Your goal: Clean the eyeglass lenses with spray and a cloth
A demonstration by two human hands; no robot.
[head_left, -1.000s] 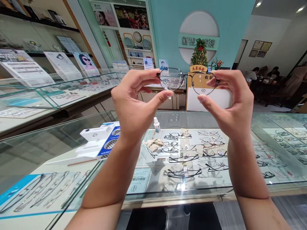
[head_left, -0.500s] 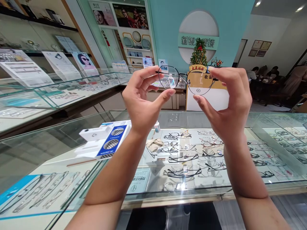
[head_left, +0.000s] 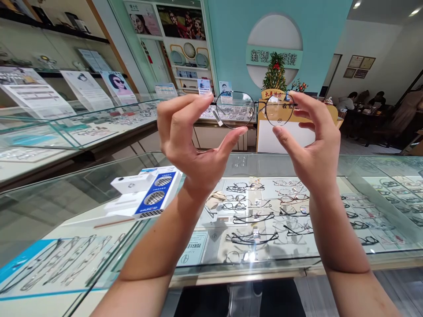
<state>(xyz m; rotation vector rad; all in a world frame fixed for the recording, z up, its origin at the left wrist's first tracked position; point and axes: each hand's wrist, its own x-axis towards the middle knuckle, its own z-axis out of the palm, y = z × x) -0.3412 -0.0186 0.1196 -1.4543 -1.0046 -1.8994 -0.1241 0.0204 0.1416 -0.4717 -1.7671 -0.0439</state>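
Observation:
Held up at eye height are round eyeglasses (head_left: 235, 128) with a thin dark frame and clear lenses, above the glass counter. My left hand (head_left: 194, 132) grips the left side of the frame, thumb at the lower rim and fingers at the upper outer corner. On the other side, my right hand (head_left: 312, 132) pinches the right rim between thumb and fingers. A small white tag (head_left: 217, 118) hangs by the left lens. Most of the temples is hidden or hard to make out.
Below my hands, a glass display counter (head_left: 211, 269) holds rows of eyeglasses (head_left: 254, 217). A white and blue display box (head_left: 153, 196) stands on the left, beside a tray of frames (head_left: 62, 268). Farther back are a cashier desk (head_left: 267, 138) with a plant (head_left: 276, 75) and seated people.
The eyeglasses have turned so the lenses face more squarely. My left hand has shifted left and rotated, its fingers now folded closer; the tag swung to the left edge of the lens.

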